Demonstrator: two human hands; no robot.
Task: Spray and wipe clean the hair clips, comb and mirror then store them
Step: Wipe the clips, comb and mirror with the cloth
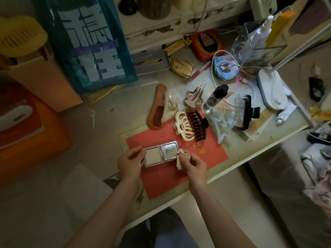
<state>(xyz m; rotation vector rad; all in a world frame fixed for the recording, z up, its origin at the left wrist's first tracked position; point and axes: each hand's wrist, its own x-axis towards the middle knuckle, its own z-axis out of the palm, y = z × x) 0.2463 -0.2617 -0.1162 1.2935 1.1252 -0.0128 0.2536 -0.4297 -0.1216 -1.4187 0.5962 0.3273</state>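
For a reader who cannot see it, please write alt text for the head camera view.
A person's left hand holds an open silver mirror on a red mat while the right hand wipes it with a cloth. Behind lie hair clips, a comb and a spray bottle on a cluttered desk.

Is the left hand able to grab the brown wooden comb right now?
Probably not at once. The left hand is busy gripping the silver folding mirror, while the right hand wipes it with a beige cloth. The brown wooden comb lies uncovered beyond, so the way looks free once the mirror is put down.
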